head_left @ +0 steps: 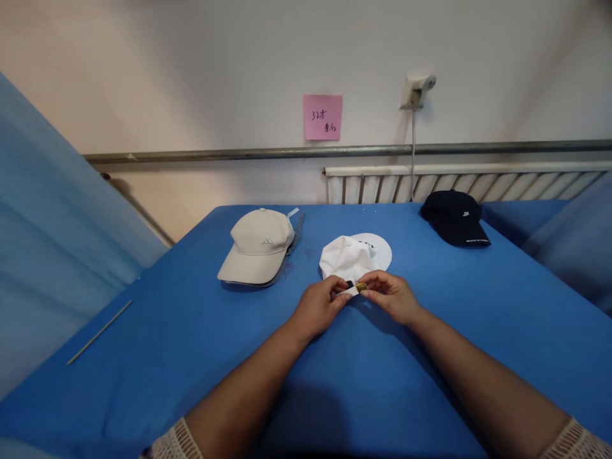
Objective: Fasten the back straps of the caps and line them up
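Observation:
A white cap [345, 256] lies on the blue-covered table, its brim [380, 250] pointing away to the right and its back strap toward me. My left hand [321, 305] pinches the white strap [352, 291] between thumb and fingers. From the other side my right hand [393, 296] is closed on the same strap, at a small gold-coloured buckle [362, 287]. The fingertips of both hands nearly meet and hide part of the strap. Whether the strap is threaded through the buckle cannot be made out.
To the left sits a beige cap [261, 245] stacked on a grey one. A dark navy cap [454, 217] rests at the back right. A thin stick [99, 333] lies near the left edge. Behind the table [191, 357] are a rail, a radiator [459, 185] and a plugged-in cord.

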Tool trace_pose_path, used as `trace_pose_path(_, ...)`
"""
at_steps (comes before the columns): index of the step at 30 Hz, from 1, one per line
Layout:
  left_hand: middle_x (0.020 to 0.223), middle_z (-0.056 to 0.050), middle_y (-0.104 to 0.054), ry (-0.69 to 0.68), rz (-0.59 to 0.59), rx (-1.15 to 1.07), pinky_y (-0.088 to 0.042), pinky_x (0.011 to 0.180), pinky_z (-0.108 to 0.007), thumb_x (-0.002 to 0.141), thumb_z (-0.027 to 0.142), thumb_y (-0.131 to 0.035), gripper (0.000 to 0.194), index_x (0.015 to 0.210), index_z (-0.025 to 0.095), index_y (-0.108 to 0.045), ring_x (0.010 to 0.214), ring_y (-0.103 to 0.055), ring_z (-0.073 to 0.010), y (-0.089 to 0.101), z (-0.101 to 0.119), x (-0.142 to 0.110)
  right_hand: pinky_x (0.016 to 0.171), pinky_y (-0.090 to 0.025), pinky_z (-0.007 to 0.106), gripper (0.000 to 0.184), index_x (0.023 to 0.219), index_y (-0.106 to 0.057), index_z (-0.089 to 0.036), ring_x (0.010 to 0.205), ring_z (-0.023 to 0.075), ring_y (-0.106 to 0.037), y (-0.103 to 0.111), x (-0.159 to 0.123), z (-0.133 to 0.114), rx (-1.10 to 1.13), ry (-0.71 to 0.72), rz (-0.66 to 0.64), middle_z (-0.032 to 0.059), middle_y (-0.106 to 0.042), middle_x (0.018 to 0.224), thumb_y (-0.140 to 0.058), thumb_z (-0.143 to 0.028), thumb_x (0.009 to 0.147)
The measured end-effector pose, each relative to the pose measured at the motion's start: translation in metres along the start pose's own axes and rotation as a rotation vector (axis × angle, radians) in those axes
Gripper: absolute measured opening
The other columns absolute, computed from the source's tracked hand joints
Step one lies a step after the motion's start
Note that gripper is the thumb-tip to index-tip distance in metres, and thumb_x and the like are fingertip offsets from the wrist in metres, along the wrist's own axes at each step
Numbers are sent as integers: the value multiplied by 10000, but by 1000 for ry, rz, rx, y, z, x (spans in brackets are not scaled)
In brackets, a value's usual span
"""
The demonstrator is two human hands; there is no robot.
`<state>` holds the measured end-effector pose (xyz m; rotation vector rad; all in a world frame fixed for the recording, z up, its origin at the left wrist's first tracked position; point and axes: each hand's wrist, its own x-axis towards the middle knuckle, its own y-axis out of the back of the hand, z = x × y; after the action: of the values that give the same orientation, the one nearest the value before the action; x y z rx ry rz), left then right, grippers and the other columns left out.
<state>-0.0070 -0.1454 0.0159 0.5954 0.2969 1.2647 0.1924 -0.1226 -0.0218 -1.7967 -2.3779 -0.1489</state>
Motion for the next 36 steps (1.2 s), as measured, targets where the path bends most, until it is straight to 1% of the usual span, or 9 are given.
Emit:
trace_pose_path(2,840,-1,-694,-2,-39,118,-411,655,-255,841,313,-581,176,957,209,-664,719,-594,-149,8,3,-1,766,-524,345,258,884,-671,-228,775,178,-661,1,1,-2,9,-8,24,19,-712,830,-770,-350,679)
trace_pose_path(5,773,2,-680,15,-57,184,-391,619,-253,858,311,-542,172,889,199,-669,683,-579,-148,11,5,-1,758,-517,338,256,889,-660,-225,777,173,-650,2,0,-4,12,-3,-11,20,-700,835,-765,-342,688)
trace_pose_path(9,745,6,-663,-5,-50,157,-385,612,-245,874,322,-514,193,878,197,-661,661,-562,-137,4,5,-1,699,-494,305,218,890,-652,-217,716,147,-610,1,-2,-1,-36,27,-93,2,-664,780,-742,-323,722)
trace_pose_path(13,760,2,-669,3,-45,116,-398,614,-244,870,333,-519,195,870,196,-657,667,-568,-139,-5,6,-2,632,-461,276,215,902,-667,-211,655,129,-555,0,-2,3,-143,56,-128,-8,-633,736,-722,-345,742)
trace_pose_path(18,836,-6,-687,13,18,76,-425,629,-244,864,341,-543,189,955,197,-625,693,-596,-144,-6,6,-2,630,-455,281,214,890,-676,-210,649,130,-546,0,-2,3,-142,66,-84,-8,-636,729,-728,-349,736)
trace_pose_path(22,847,-9,-693,-21,-27,162,-425,653,-257,863,327,-559,210,1024,214,-634,693,-597,-151,4,5,-2,671,-480,304,238,878,-671,-218,700,150,-592,0,0,-2,-35,28,-20,5,-666,765,-753,-357,702)
trace_pose_path(25,815,-12,-686,-24,-33,234,-417,660,-262,869,297,-542,171,966,213,-655,727,-598,-164,10,4,-1,698,-495,316,262,871,-674,-224,730,162,-615,1,0,-4,-12,20,10,14,-686,800,-766,-381,682)
trace_pose_path(30,792,-7,-671,-29,-25,167,-412,654,-248,889,317,-506,189,859,194,-647,728,-590,-153,5,4,0,704,-495,311,205,882,-686,-224,746,169,-621,3,-1,-2,-168,65,-44,17,-695,830,-740,-341,723)
trace_pose_path(36,768,7,-665,-17,0,81,-406,622,-237,888,351,-520,201,863,192,-642,666,-570,-133,-4,7,-2,700,-491,312,173,888,-696,-231,765,184,-635,2,-3,-3,-285,122,-52,20,-709,856,-725,-323,744)
